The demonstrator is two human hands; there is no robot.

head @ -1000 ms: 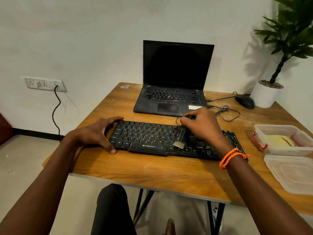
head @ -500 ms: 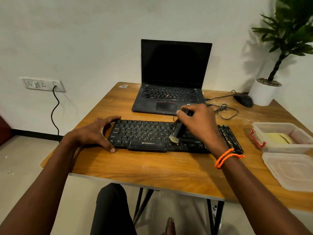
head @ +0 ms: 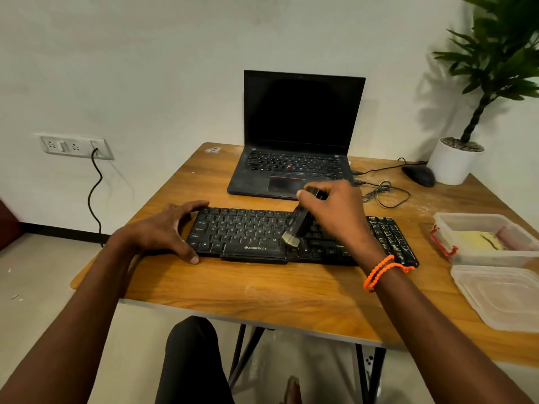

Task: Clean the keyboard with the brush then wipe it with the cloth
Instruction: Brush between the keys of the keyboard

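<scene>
keyboard (head: 291, 237) flat on surface (head: 262, 290), light, likely to slide; left hand (head: 163, 231) open, bracing its left end | brush (head: 297, 225) light, soft bristles on middle keys; right hand (head: 335, 211) gripping its stiff handle | cloth not identifiable

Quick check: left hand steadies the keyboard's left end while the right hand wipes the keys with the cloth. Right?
Not quite. The head view shows the right hand holding the brush, bristles on the keys, not a cloth. The left hand does steady the keyboard's left end.
</scene>
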